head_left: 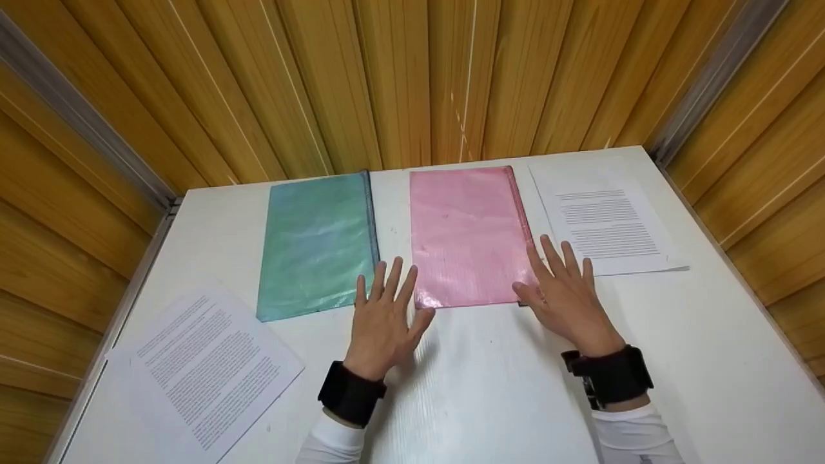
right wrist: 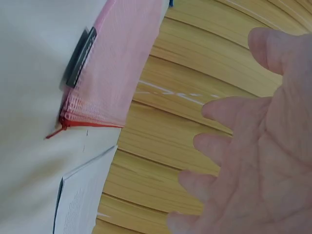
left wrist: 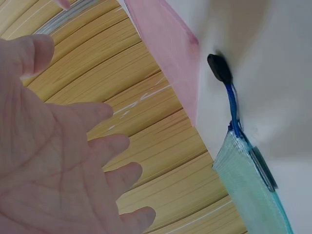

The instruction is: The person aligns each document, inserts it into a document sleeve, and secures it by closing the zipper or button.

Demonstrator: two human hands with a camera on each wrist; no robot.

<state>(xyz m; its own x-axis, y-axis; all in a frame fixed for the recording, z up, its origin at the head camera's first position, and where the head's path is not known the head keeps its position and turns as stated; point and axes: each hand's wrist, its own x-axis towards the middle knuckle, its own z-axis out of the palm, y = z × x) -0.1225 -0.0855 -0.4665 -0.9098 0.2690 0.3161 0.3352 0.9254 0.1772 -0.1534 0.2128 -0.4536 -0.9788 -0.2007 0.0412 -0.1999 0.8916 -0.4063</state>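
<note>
My left hand [head_left: 381, 332] hovers with spread fingers above the table, between the lower corners of a green zip pouch [head_left: 319, 245] and a pink zip pouch [head_left: 470, 238]. Its palm faces the pouches and holds nothing. Over the pink pouch's lower right corner is my right hand [head_left: 567, 306], fingers spread, also holding nothing. The left wrist view shows the green pouch's blue cord with a black zip pull [left wrist: 219, 68]. In the right wrist view a black label [right wrist: 82, 57] sits on the pink pouch's edge, near its red zip.
A stack of printed sheets [head_left: 606, 219] lies at the back right of the white table [head_left: 477, 386]. More printed sheets [head_left: 213, 367] lie askew at the front left. Wood-patterned panels [head_left: 399, 84] rise behind the table and on both sides.
</note>
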